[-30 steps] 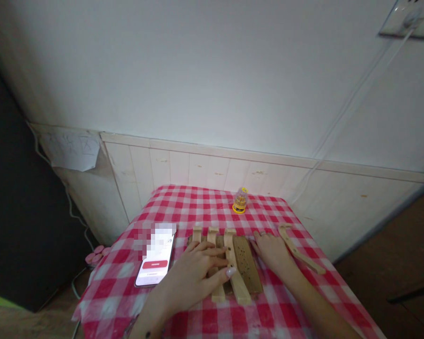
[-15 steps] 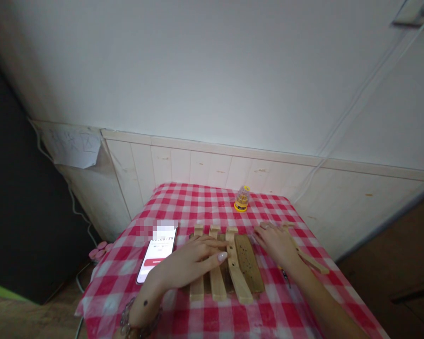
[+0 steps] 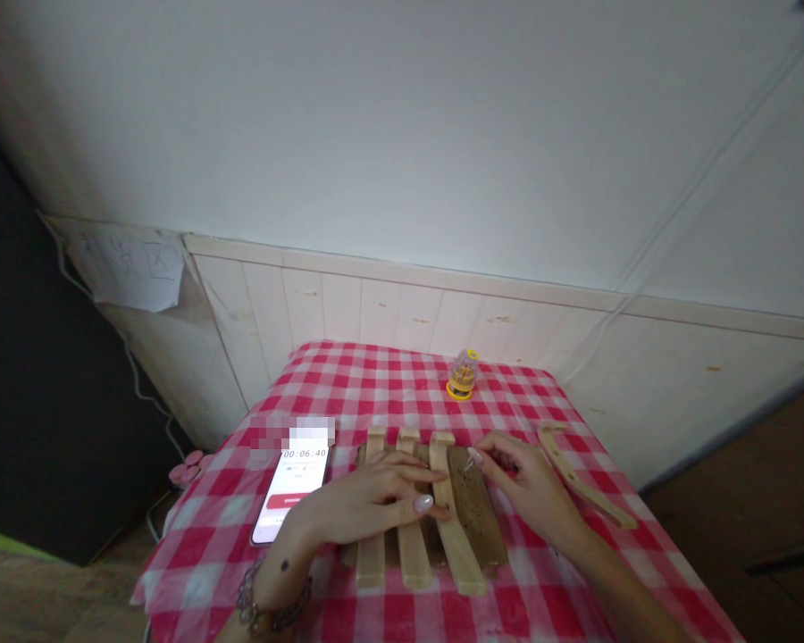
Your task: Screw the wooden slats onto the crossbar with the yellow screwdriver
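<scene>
My left hand [image 3: 375, 496] lies across three pale curved wooden strips, its fingers stretched out and the fingertips touching the rightmost strip [image 3: 461, 558]. Partly under the hand are the left strip [image 3: 371, 567] and the middle strip [image 3: 414, 555]. All three rest on a darker wooden board [image 3: 486, 527], with several small dark bits scattered on its right part. Over the board's upper right, my right hand [image 3: 519, 469] has thumb and forefinger pinched together. Whatever is between those fingertips is too small to name.
A phone [image 3: 293, 502] showing a timer lies left of the board. A fourth curved wooden strip [image 3: 586, 487] is on the right. Toward the wall stands a clear case with a yellow base [image 3: 461, 379]. A red-and-white checked cloth [image 3: 389, 384] covers the table.
My right hand has moved left from beside the board to its upper right corner, and its fingers have come together. My left hand stays on the strips.
</scene>
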`<state>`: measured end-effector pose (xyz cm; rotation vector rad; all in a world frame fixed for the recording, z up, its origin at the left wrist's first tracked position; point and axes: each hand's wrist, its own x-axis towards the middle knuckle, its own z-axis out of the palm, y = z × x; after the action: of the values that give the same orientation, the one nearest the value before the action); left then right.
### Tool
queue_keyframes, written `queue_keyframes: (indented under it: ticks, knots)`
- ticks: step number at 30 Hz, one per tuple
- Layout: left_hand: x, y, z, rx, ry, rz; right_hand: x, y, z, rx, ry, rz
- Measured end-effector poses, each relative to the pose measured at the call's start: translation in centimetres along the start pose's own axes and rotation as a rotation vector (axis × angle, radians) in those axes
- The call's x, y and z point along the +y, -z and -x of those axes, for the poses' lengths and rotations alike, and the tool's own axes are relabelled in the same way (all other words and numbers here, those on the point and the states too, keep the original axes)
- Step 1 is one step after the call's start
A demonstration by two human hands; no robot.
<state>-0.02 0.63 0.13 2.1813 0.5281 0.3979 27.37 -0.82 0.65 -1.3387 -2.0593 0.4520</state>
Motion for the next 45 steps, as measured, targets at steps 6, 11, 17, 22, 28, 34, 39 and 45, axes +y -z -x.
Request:
queue_keyframes:
  ticks: [6,11,17,22,28,34,39,45]
  knots:
    - [0.3,-0.2,0.2,-0.004,-0.029,-0.039,-1.6,-1.9,0.7,-0.112,0.03,-0.155]
    - [0.7,-0.3,0.2,0.007,-0.065,-0.021,-1.2,-2.4,1.2,-0.15,0.035,-0.165]
    - [1.3,-0.2,0.1,0.006,-0.083,0.016,-1.9,-2.3,1.6,-0.181,0.036,-0.15]
    - [1.1,-0.3,0.0,-0.014,-0.062,0.025,-1.9,-2.7,1.9,-0.175,0.051,-0.18]
    - [0.6,-0.5,0.2,-0.007,-0.038,0.011,-1.8,-3.4,2.3,-0.161,0.062,-0.206]
    - [0.7,-0.5,0.1,0.005,-0.038,0.006,-1.8,-3.6,2.6,-0.167,0.056,-0.209]
    - [0.5,-0.5,0.2,-0.011,-0.028,0.003,-1.6,-3.6,2.9,-0.197,0.049,-0.23]
    - [0.6,-0.5,0.1,0.014,-0.055,-0.003,-1.6,-3.6,2.9,-0.225,0.026,-0.246]
